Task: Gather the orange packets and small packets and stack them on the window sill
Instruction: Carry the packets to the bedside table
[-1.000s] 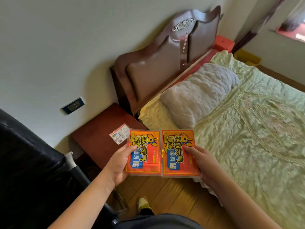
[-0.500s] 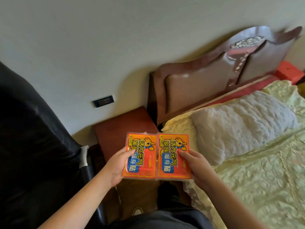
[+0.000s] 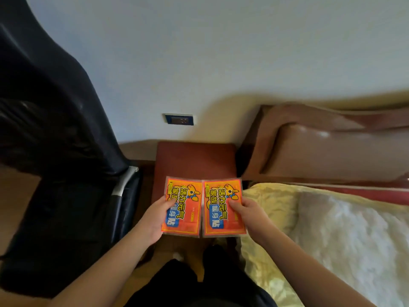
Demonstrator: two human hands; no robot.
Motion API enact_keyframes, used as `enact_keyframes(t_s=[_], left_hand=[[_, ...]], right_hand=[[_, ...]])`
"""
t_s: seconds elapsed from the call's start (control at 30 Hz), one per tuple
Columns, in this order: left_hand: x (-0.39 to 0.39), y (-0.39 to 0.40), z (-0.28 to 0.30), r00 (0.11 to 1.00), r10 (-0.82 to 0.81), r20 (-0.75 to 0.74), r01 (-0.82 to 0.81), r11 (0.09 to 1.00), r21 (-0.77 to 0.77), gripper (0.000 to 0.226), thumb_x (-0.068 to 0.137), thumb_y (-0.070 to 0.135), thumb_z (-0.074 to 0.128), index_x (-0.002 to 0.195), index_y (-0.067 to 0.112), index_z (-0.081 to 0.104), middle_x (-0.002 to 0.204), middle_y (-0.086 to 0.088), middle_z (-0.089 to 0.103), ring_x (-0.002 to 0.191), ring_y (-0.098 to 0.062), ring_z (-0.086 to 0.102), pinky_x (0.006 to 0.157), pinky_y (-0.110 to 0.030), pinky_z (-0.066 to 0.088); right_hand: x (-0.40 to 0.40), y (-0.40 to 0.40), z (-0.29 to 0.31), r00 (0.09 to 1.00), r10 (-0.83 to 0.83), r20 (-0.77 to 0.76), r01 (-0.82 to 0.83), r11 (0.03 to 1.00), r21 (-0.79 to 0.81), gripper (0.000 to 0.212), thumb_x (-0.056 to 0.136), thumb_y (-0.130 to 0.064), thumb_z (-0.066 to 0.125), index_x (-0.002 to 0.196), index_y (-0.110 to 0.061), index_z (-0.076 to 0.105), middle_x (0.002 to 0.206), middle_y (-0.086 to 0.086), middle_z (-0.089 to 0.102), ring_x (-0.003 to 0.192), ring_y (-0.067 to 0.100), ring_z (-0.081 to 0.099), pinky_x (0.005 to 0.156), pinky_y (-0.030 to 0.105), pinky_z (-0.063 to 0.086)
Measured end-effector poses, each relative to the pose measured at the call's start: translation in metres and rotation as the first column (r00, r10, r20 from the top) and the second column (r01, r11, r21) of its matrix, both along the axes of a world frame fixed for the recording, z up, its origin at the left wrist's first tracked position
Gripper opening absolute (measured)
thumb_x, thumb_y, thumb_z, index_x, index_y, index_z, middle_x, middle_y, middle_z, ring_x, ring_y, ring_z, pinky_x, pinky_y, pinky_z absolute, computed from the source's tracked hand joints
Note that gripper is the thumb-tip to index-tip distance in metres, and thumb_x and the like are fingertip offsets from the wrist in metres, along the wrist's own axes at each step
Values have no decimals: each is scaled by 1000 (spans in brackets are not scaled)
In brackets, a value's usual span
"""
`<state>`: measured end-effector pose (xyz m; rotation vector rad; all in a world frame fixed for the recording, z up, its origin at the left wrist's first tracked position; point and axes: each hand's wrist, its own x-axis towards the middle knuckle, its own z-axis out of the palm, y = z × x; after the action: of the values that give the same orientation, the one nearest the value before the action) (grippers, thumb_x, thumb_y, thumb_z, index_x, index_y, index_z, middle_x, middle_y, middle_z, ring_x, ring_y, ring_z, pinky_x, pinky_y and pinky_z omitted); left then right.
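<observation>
A bed (image 3: 332,229) lies right of the right hand (image 3: 247,212); a red nightstand (image 3: 194,160) sits beyond both. Left hand (image 3: 155,218) pinches the left orange packet (image 3: 183,209), the right hand pinches the right orange packet (image 3: 223,209), edges touching.

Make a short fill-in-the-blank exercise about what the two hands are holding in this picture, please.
1. The left hand and right hand hold ____ flat orange plastic packets side by side.
2. Behind the packets stands a reddish-brown wooden ____.
3. The dark rectangular wall socket is ____ that furniture.

Missing words: two; bedside table; above
</observation>
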<state>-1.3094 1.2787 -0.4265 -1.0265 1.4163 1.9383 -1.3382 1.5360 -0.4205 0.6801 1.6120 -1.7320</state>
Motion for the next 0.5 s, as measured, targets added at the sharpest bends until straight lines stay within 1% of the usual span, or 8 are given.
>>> enact_keyframes(t_s=[0.07,0.13,0.2,0.27,0.33,0.4,0.5], left_hand=[[2,5,-12,998,62,30,-61,997,-37,20,98,22,53,112,20,66,99,-11,79,87,-29,76,69,-39,60],[4,3,-25,993,101,59,-97,993,-63,19,97,20,54,111,21,66,97,-10,80,87,-29,76,71,-40,59],[6,-6,-39,989,119,83,-112,991,-79,20,96,19,55,113,21,66,98,-11,79,89,-30,76,76,-43,58],[6,-18,-52,983,153,105,-142,985,-101,21,95,19,55,114,22,65,101,-13,78,91,-32,74,81,-46,58],[5,-29,-64,974,192,121,-177,977,-121,23,95,18,55,115,23,64,104,-14,77,96,-35,72,86,-50,56],[1,-38,-77,972,207,114,-194,974,-116,23,95,16,54,113,25,65,102,-12,78,96,-34,72,85,-49,57],[-9,-41,-94,973,209,95,-203,977,-73,26,95,14,53,109,31,66,99,-6,80,92,-28,75,77,-43,58]], right_hand=[[-14,-3,-16,997,81,4,-81,995,49,17,95,-21,62,105,-10,71,94,9,81,84,27,78,71,38,63],[-23,-10,-32,993,122,10,-122,987,104,16,95,-22,63,103,-12,72,89,6,82,81,24,78,70,38,64],[-28,-18,-51,991,129,23,-131,977,166,13,93,-22,64,99,-15,73,90,7,81,83,27,78,76,44,64],[-36,-25,-68,986,159,48,-165,967,193,8,92,-21,66,92,-19,73,96,11,80,87,30,77,83,51,61],[-46,-32,-86,976,208,70,-218,953,211,4,90,-17,69,89,-20,72,98,12,79,88,31,76,85,54,60],[-58,-40,-104,965,250,84,-264,930,256,9,85,-13,73,90,-20,71,98,12,78,88,31,76,85,55,60],[-79,-51,-129,943,322,80,-330,884,330,16,83,-14,75,98,-18,72,99,12,78,89,32,75,86,52,60]])
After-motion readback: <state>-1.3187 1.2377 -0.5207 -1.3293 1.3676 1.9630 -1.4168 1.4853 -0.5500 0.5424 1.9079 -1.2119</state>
